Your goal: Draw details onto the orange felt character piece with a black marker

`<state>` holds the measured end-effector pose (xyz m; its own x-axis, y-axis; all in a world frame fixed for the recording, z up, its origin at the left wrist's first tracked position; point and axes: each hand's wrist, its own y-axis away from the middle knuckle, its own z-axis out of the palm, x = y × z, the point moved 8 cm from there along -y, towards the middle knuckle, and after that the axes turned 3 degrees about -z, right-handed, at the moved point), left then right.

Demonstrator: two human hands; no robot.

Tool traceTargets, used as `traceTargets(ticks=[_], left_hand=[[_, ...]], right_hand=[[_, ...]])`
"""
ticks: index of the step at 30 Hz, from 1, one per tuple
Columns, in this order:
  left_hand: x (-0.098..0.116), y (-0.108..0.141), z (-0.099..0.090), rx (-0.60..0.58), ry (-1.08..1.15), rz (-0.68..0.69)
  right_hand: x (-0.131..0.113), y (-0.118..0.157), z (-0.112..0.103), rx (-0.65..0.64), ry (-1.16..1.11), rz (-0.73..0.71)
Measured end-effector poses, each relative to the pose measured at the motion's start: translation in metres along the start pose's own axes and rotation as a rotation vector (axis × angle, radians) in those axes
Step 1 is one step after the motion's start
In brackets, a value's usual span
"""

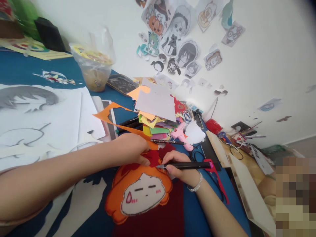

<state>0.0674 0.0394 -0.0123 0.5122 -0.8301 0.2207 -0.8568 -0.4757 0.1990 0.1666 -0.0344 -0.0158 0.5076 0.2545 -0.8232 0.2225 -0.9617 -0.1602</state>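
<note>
My right hand (pixel 178 166) grips a black marker pen (pixel 190 165) with its tip pointing left, close to a red paper piece (pixel 153 158). My left hand (pixel 137 148) is closed at that red piece, thumb on its left edge; its other fingers are mostly hidden. Below both hands lies a paper cut-out (pixel 138 197) of a cartoon head with orange hair, a white face, closed-line eyes and a red drop. The red piece sits at the top of the hair. A dark red sheet (pixel 170 217) lies under the cut-out.
Scrap paper (pixel 155 102) is heaped behind my hands, with a pink glue gun (pixel 182 135) beside it. A bagged drink cup (pixel 95 72) stands back left. Large drawings (pixel 39 125) cover the left. Red paper strip (pixel 219 184) lies right. Another person (pixel 293 197) appears blurred at far right.
</note>
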Motion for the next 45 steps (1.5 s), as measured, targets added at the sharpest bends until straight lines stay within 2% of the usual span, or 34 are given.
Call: traceTargets(ticks=[6,22,30,45], left_hand=[[0.0,0.0,0.001,-0.009,-0.01,-0.008],[-0.001,-0.001,0.005,-0.033,0.004,-0.016],[0.0,-0.001,0.002,-0.032,0.01,-0.023],[0.0,0.001,0.002,-0.04,-0.011,-0.02]], right_hand=[[-0.006,0.0,0.001,0.028,-0.015,0.002],[-0.008,-0.001,0.001,0.006,0.004,0.068],[-0.012,-0.002,-0.004,0.023,0.097,0.012],[-0.004,0.0,-0.001,-0.035,0.074,-0.008]])
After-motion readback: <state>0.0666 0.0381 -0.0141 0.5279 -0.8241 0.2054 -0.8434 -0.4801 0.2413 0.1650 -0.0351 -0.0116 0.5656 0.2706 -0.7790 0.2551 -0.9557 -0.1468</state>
